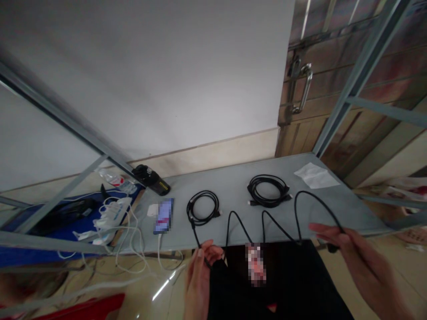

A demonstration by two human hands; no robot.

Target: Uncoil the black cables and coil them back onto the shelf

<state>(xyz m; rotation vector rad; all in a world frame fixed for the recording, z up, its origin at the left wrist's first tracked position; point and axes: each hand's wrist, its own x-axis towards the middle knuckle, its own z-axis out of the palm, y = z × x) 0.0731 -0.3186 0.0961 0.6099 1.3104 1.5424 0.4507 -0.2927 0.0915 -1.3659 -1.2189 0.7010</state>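
**Slack cable held between both hands**

The black cable sags in soft loops over the near edge of the table. The left hand pinches it and the right hand is closed around it. Judged light, limp and tangle-prone; best gripped on the jacket near the plug.

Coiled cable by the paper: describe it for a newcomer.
On the grey table, find the white paper at the far right. Just left of it lies a black cable coil, several tight loops, unlike the thinner coil by the phone or the loose cable at the near edge.
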